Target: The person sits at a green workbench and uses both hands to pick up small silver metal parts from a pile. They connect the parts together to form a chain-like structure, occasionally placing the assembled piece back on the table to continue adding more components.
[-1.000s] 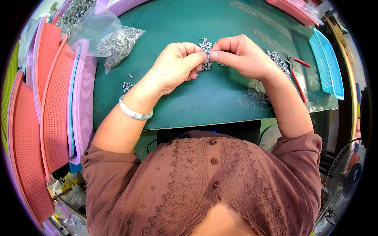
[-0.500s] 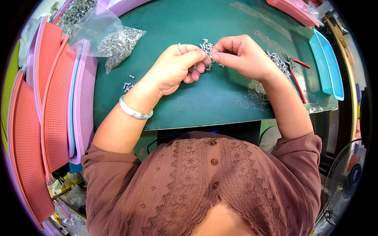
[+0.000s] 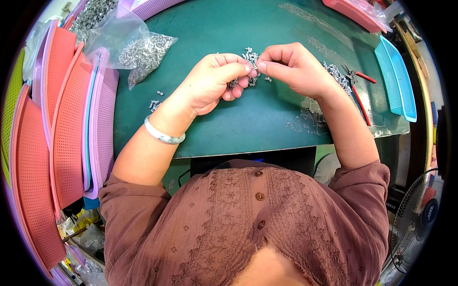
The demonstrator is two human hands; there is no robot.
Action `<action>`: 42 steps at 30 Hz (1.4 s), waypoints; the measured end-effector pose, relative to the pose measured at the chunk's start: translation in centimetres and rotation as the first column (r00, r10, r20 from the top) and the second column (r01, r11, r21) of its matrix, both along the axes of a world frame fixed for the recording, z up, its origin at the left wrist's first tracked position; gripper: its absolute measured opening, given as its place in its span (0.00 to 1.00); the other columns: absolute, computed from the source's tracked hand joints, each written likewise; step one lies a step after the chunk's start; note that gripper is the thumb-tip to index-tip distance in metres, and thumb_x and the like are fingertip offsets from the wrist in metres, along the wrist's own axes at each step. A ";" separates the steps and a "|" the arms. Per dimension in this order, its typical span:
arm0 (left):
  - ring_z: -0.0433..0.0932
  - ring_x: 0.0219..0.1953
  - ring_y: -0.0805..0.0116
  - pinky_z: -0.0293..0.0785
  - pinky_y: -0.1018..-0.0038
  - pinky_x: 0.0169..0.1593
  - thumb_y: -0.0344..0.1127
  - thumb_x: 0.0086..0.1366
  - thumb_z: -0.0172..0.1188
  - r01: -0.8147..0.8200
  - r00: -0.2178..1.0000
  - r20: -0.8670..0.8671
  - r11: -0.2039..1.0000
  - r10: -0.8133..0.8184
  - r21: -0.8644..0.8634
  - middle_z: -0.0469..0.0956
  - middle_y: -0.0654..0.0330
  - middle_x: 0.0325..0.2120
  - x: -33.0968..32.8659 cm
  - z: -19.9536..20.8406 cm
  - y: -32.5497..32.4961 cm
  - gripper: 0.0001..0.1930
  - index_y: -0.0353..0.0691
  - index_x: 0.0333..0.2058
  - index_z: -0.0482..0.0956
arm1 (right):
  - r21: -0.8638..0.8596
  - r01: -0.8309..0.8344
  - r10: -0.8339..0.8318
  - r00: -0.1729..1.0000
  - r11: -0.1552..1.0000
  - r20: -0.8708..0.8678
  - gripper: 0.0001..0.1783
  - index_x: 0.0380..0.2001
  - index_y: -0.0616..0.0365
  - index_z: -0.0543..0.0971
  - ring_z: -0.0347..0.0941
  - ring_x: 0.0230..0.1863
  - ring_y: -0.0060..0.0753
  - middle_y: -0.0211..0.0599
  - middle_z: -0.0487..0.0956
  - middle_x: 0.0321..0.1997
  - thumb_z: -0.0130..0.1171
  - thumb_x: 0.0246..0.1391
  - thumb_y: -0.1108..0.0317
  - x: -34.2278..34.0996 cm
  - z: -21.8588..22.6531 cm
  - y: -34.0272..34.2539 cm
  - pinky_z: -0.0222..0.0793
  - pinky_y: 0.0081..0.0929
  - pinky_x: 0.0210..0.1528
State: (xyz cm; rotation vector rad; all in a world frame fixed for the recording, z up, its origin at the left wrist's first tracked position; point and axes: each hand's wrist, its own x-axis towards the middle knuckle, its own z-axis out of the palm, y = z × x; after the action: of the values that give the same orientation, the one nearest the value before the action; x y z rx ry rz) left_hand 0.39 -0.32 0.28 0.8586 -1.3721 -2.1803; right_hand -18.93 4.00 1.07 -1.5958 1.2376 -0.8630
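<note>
Over the green tabletop (image 3: pixel 214 128) my two hands meet, fingertip to fingertip. My left hand (image 3: pixel 217 81), with a pale bangle (image 3: pixel 163 132) on its wrist, pinches a small silvery metal part (image 3: pixel 254 68) between thumb and forefinger; its other fingers curl inward. My right hand (image 3: pixel 291 66) is closed in a pinch beside that part, and whatever its fingertips grip is too small to make out. Just behind the fingers lies a pile of small silvery metal parts (image 3: pixel 250 53), partly covered by my hands. A second pile (image 3: pixel 337 76) sits beyond my right wrist.
Red-handled pliers (image 3: pixel 359 90) lie right of my right wrist, near a blue basket (image 3: pixel 396 78). A clear bag of metal parts (image 3: pixel 145 52) rests at the back left. Stacked perforated baskets (image 3: pixel 71 128) line the left edge. A fan (image 3: pixel 415 219) stands at the lower right.
My right hand's fingertips have shifted slightly right, opening a small gap to the left fingertips. The small metal part now shows more at my left fingertips. The arms hold their place.
</note>
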 end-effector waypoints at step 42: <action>0.66 0.17 0.85 0.58 0.89 0.19 0.34 0.58 0.56 -0.043 0.995 0.074 0.953 0.069 -0.300 0.71 0.70 0.18 -0.4 -0.2 0.7 0.05 0.39 0.29 0.75 | -0.059 -0.027 0.022 0.996 0.998 -0.084 0.11 0.24 0.65 0.75 0.60 0.22 0.14 0.25 0.69 0.18 0.54 0.50 0.66 0.1 0.1 0.0 0.58 0.18 0.23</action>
State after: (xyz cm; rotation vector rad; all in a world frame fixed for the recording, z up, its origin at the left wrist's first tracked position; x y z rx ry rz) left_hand -0.04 0.34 0.12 0.8684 -1.6446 -1.8483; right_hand -18.81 4.04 1.18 -1.7065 1.2575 -0.8325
